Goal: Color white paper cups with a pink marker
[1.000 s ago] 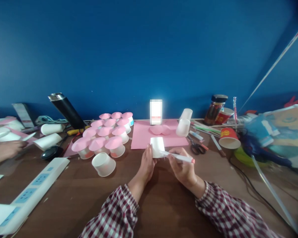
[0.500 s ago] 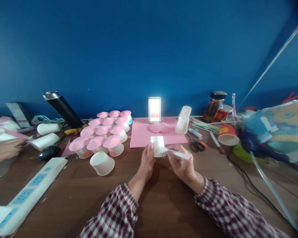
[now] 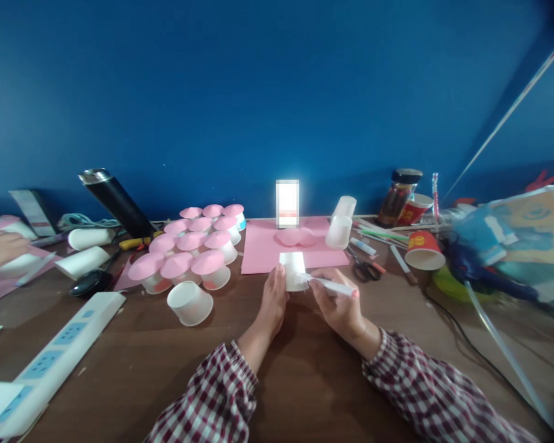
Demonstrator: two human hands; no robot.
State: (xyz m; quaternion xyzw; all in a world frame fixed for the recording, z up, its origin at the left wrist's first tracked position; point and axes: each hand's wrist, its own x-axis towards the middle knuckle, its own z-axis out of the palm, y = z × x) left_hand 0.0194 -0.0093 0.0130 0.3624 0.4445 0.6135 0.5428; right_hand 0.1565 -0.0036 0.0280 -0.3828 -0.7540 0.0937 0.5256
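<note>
Fingers [image 3: 277, 289] grip white cup [image 3: 294, 269].

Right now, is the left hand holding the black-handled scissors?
No: the left hand steadies a white paper cup; the black-handled scissors lie on the table.

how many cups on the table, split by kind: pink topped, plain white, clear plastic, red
Pink-topped cups: 9
Plain white cups: 4, namely one in the left hand with the right hand putting a marker to it, one on its side, two lying at left
Clear plastic cups: 2
Red cups: 2
Total: 17
</note>
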